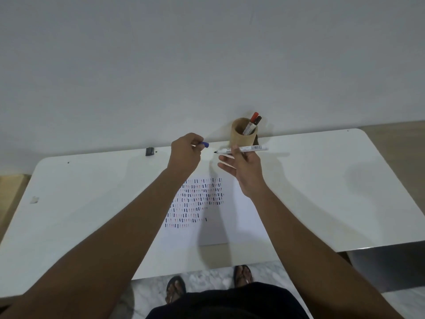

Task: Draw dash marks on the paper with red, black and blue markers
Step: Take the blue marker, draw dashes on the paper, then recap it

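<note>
A white sheet of paper (232,217) lies on the white table (322,192), covered in rows of red, black and blue dash marks (197,201). My right hand (243,171) holds an uncapped white marker (248,149) level above the paper's far edge, dark tip pointing left. My left hand (185,157) is closed on a blue cap (204,144), a short way left of the tip. A brown cup (242,137) at the table's back edge holds a red-capped marker (251,122) and a black-capped marker (257,122).
A small dark object (149,151) sits at the back edge, left of my hands. A scrap of tape (35,200) is stuck near the left edge. The wall rises right behind the table. My feet in sandals (242,275) stand under the front edge.
</note>
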